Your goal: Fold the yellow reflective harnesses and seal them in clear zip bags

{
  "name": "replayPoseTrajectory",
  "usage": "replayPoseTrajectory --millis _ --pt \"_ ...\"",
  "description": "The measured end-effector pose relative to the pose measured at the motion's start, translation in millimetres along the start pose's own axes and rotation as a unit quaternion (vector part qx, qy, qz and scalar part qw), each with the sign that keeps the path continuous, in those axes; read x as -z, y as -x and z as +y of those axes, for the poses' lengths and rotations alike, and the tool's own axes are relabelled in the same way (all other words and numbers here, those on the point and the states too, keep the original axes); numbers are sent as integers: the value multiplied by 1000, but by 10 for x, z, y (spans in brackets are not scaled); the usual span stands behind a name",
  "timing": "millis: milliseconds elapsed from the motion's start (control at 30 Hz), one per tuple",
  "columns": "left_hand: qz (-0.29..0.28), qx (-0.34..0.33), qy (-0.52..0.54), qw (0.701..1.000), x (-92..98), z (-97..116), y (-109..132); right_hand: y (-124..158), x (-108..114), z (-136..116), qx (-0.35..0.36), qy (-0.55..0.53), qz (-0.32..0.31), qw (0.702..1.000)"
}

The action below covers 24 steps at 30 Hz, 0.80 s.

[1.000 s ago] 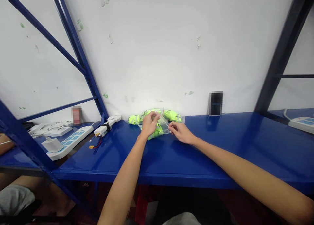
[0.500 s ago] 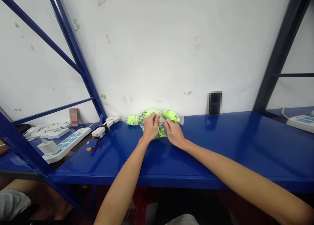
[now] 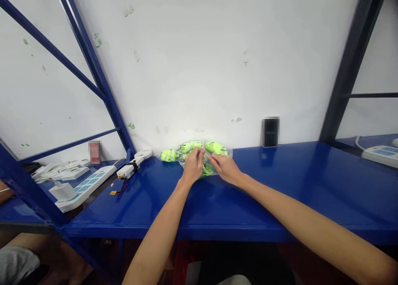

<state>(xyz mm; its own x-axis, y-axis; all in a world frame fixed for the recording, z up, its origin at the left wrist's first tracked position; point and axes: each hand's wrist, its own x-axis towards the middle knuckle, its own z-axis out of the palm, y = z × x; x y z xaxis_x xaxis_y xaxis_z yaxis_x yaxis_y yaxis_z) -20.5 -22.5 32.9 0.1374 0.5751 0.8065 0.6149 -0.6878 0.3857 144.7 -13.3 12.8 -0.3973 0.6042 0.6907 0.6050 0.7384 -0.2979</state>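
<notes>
Just below the middle of the frame: a clear, crinkled plastic bag [image 3: 209, 170] showing fluorescent yellow-green fabric, on a glossy blue table [image 3: 311, 173]. Pinched at its upper edge by the bare left hand [image 3: 193, 165], thumb and finger closed on the film. Gripped just to the right, also between thumb and fingertips, by the bare right hand [image 3: 227, 167]. A short pale strip of film visible between the two; impossible to tell whether sealed or parted there.

Just changed: hands much closer together than a second ago, when a long slanting edge was stretched between them, and slightly farther apart than half a second ago. Suggests, as a judgement, fingers working along that edge, with the fabric still inside.

Around and behind the bag: rolled fluorescent yellow-green bundles with silver-grey bands [image 3: 169, 155], in clear film, near the white scuffed wall [image 3: 186, 69]. Left of centre: a small round white fan [image 3: 143, 154] and a white block with a black strap [image 3: 127, 169], wires ending in a yellow connector [image 3: 113, 192]. Right of centre, against the wall: a dark, pixelated upright rectangle [image 3: 270, 131]. Farther left, beyond a blue metal post [image 3: 93, 57]: a long white power strip with blue sockets [image 3: 93, 183]. At lower left: another person's grey-clothed leg [image 3: 18, 258].
</notes>
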Motion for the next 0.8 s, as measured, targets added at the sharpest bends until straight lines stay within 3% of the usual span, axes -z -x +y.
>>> replayPoseTrajectory --millis 200,433,633,800 --pt "-3 -2 -6 1000 -18 -15 12 15 -45 10 -5 4 9 1000" --pt "38 -35 -55 997 66 -85 48 8 -49 48 -38 -89 40 994" --pt "-47 -41 -92 994 31 -137 76 52 30 80 -116 -139 69 981" --pt "-69 -2 -94 993 -21 -192 76 38 60 89 -140 -194 81 968"
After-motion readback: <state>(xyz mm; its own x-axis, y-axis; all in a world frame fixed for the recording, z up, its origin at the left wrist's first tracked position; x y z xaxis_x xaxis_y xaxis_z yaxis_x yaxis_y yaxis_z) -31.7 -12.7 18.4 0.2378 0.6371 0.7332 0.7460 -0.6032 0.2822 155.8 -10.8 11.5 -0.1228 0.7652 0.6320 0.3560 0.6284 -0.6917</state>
